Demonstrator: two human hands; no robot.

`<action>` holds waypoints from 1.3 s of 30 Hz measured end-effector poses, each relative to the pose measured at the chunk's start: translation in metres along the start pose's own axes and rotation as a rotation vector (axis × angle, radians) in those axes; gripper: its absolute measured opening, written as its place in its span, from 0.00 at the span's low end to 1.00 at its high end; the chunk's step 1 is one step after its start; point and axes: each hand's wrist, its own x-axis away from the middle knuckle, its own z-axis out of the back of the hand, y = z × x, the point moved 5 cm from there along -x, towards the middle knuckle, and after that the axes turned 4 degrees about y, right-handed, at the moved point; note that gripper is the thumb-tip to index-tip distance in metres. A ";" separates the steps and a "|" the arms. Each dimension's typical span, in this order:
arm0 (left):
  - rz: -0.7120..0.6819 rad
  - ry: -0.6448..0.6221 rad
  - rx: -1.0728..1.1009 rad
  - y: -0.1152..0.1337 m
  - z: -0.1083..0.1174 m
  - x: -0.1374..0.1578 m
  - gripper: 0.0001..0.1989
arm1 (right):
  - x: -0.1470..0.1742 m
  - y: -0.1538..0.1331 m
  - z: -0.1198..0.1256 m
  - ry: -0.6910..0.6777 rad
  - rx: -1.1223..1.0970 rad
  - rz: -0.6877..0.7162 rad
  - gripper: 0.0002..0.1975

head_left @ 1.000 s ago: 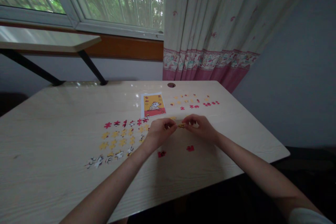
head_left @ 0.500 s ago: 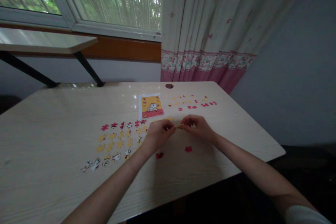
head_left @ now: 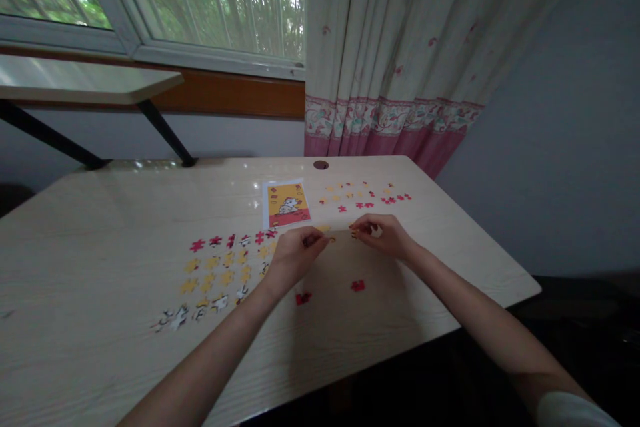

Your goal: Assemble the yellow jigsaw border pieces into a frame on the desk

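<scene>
Above the middle of the table, my left hand [head_left: 299, 253] pinches a small yellow puzzle piece [head_left: 332, 239] between thumb and fingertips. To its right, my right hand [head_left: 384, 235] pinches another small puzzle piece [head_left: 354, 234], mostly covered by the fingers. A gap separates the two pieces. Nearer to me lie two red puzzle pieces [head_left: 303, 298], one below each hand. Rows of red, yellow and white puzzle pieces [head_left: 227, 276] spread out left of my left hand, which hides some of them. Just beyond the hands lies a picture card [head_left: 289, 205] with a white animal on yellow and red.
More yellow and red pieces [head_left: 365, 205] lie in rows at the far right of the pale wooden table [head_left: 110, 233]. A raised shelf [head_left: 90, 80] on black legs stands at the back left. A round cable hole [head_left: 321, 165] is near the back edge, before a curtain [head_left: 390, 107].
My hands were together at one spot with their fingertips meeting at yellow pieces. Now they are apart, my right hand shifted slightly right, each with a piece.
</scene>
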 end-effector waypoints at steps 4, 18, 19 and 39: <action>0.050 -0.019 0.072 0.000 -0.001 0.000 0.12 | -0.002 0.035 0.025 -0.067 0.066 -0.170 0.07; 0.153 -0.060 0.092 -0.003 -0.002 0.001 0.11 | -0.002 0.054 0.033 -0.103 0.250 -0.145 0.08; 0.150 -0.072 0.088 -0.002 -0.003 0.002 0.11 | -0.002 0.042 0.027 -0.079 0.238 -0.094 0.08; -0.073 -0.041 -0.160 0.005 0.004 0.003 0.11 | -0.001 0.064 0.059 -0.060 0.230 -0.270 0.07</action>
